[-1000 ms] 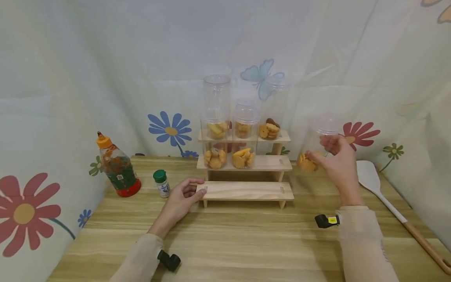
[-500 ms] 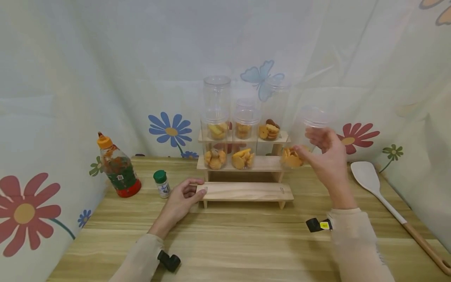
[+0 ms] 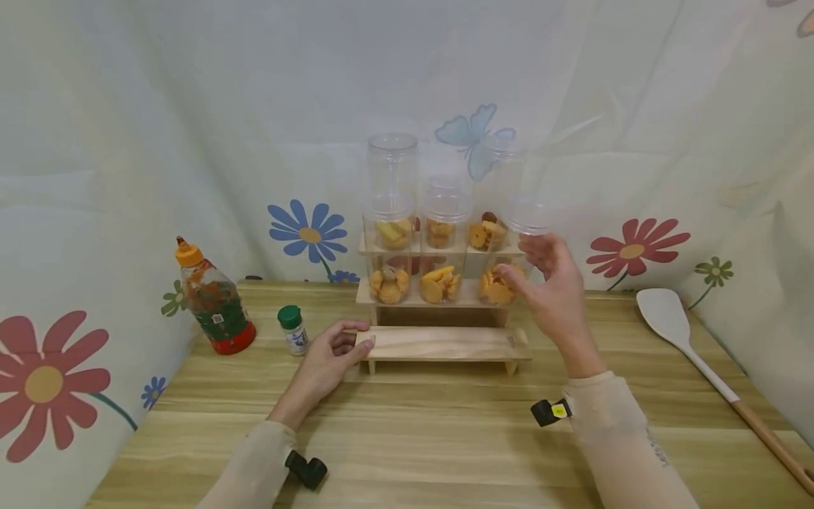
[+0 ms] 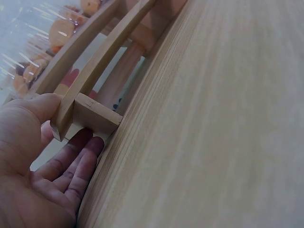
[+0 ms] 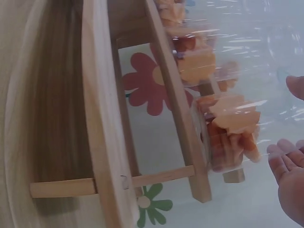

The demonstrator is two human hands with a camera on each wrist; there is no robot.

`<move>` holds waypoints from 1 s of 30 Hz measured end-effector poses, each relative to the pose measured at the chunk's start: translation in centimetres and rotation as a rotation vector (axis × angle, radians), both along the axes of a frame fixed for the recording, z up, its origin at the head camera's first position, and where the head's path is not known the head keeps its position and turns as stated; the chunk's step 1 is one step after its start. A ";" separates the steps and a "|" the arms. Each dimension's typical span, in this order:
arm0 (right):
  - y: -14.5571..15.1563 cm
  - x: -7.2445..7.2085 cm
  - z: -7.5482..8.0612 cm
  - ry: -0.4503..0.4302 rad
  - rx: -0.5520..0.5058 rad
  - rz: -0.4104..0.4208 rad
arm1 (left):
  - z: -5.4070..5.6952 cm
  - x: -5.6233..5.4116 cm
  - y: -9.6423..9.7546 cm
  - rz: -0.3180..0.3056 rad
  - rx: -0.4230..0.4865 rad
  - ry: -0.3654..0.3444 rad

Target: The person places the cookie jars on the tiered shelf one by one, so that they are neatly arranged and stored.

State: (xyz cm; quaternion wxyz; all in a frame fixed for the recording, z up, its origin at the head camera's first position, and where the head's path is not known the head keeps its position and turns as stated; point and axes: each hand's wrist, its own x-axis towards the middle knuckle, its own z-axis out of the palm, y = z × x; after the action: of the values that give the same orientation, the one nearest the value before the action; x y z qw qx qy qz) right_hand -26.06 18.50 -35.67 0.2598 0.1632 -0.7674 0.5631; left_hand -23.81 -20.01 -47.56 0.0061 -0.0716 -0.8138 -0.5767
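A three-step wooden display rack (image 3: 439,344) stands on the table. My left hand (image 3: 333,353) grips the left end of its lowest step, thumb on top and fingers beneath in the left wrist view. My right hand (image 3: 556,300) holds a clear plastic jar (image 3: 499,286) of cookies between thumb and fingers. The jar's base is right at the middle step's board, at its right end. Two more cookie jars, a left one (image 3: 390,283) and a centre one (image 3: 440,283), stand on that step. Behind them, the top step carries a tall jar (image 3: 392,162), a shorter jar (image 3: 445,187) and another tall jar (image 3: 486,233).
On the left stand a sauce bottle (image 3: 216,304) with an orange cap and a small green-capped shaker (image 3: 292,331), close to my left hand. A white spatula (image 3: 664,314) with a wooden handle lies at the right. A flowered curtain (image 3: 210,141) hangs behind the rack.
My right hand has carried the cookie jar leftward from beside the rack to the right end of the middle step. The left hand has stayed on the lowest step.
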 end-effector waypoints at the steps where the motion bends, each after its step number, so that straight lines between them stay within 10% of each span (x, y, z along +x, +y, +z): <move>1: -0.1 0.0 -0.1 -0.003 -0.001 0.006 | 0.0 0.0 0.0 -0.001 0.001 0.000; 30: -0.2 -0.8 -1.7 -0.171 0.243 -0.088 | 0.0 0.2 -0.2 0.000 0.001 -0.002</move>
State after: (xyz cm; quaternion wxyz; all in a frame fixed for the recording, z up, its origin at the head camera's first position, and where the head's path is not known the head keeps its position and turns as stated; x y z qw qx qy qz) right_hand -26.88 18.35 -37.37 0.1966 0.1110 -0.8555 0.4659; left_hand -23.57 -20.19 -47.57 0.0052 -0.0711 -0.8135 -0.5772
